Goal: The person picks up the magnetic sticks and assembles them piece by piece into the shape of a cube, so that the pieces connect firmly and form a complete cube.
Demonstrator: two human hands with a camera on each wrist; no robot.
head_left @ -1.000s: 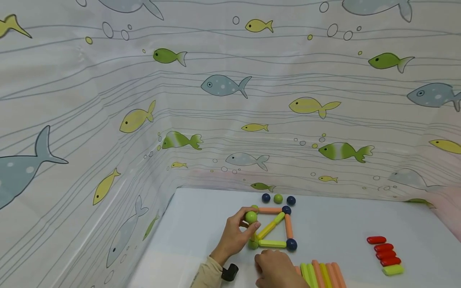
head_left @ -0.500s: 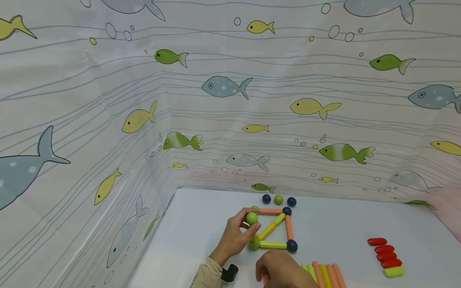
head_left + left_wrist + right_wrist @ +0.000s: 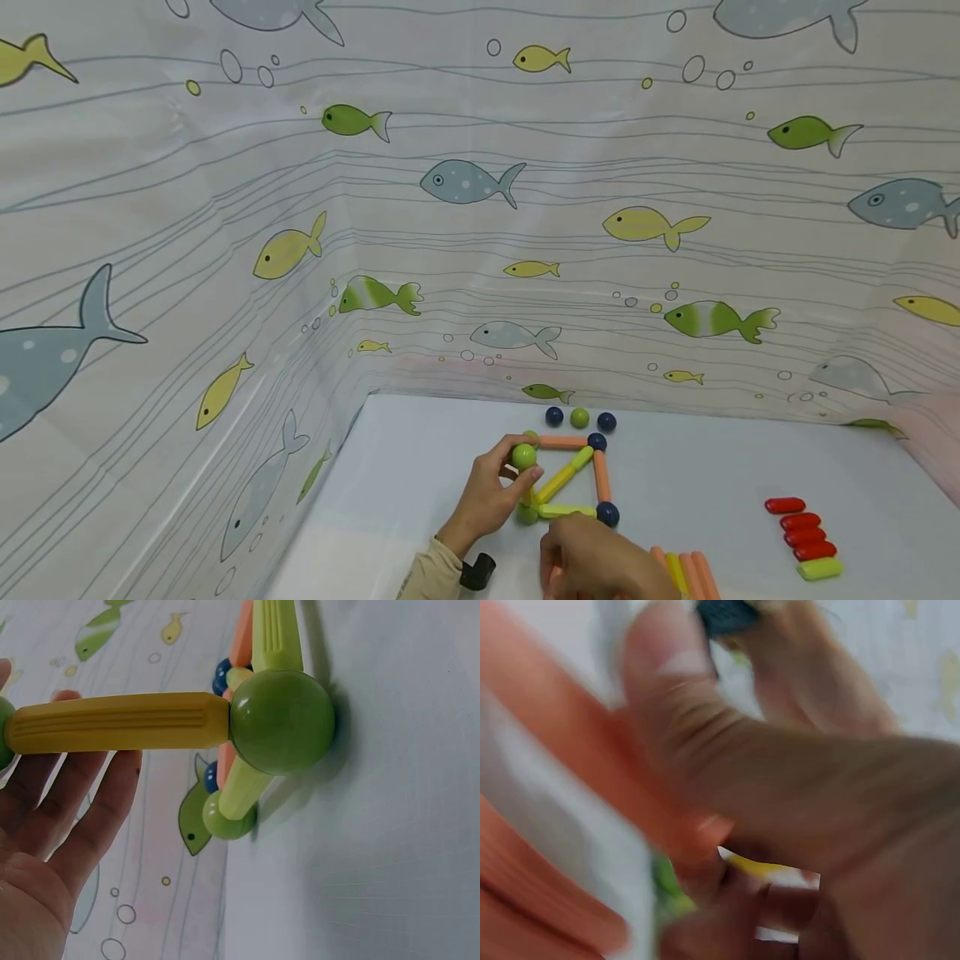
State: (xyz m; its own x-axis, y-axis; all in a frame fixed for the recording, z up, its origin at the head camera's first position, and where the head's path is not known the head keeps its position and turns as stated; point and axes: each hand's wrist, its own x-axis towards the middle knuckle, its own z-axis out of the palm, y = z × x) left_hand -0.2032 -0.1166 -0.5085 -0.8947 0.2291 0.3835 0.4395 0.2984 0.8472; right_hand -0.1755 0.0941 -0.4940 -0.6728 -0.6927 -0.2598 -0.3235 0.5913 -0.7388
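Observation:
My left hand [image 3: 486, 496] holds a green ball [image 3: 524, 456] between thumb and fingers, above the left side of a flat square of magnetic rods and balls. Under that ball a yellow rod [image 3: 120, 722] stands on the green corner ball [image 3: 281, 722]. A yellow and light-green diagonal [image 3: 566, 475] crosses the square, and dark blue balls mark its right corners, one being the near-right ball [image 3: 607, 514]. Just in front of the square, my right hand [image 3: 600, 554] pinches an orange rod [image 3: 577, 742], blurred in the right wrist view.
A row of rods [image 3: 688, 573] lies beside the right hand, partly covered by it. Two dark blue balls and a green ball [image 3: 579, 417] sit behind the square. Several red pieces [image 3: 802, 528] and a light-green one [image 3: 821, 569] lie at right. Fish-printed curtain [image 3: 450, 250] encloses the table.
My right hand has picked up an orange rod and shifted slightly right, now covering the light-green rods of the row. The left hand stays on the green ball.

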